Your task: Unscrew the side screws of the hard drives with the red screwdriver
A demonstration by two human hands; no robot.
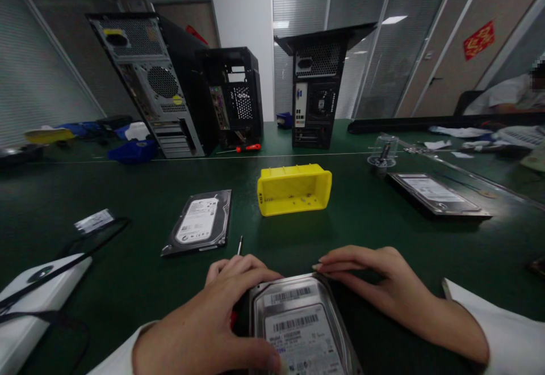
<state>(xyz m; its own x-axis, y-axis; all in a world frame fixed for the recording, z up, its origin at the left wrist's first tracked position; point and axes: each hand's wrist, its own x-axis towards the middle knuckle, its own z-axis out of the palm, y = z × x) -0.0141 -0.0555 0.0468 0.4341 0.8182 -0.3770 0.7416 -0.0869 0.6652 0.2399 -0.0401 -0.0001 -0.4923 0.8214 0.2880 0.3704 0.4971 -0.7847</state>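
Observation:
A silver hard drive (302, 318) with a barcoded label lies at the bottom centre. My left hand (213, 324) is closed on its left side, thumb over the label and fingers at the far edge. A screwdriver (240, 245) shows its metal tip beyond those fingers, and a bit of red shows beneath the palm; how it is held is hidden. At the drive's far right corner, my right hand (383, 281) has its fingertips pressed together. Whatever they pinch is too small to make out. Beyond the hands stands a yellow plastic bin (293, 190) with several small bits inside.
Two more hard drives lie left (198, 222) and right (438, 193). Computer cases (187, 80) stand at the back, a red-handled screwdriver (248, 148) before them. A clear cup (383, 151) holds small items. A white box (38, 295) with black straps lies left. A person (502, 94) sits far right.

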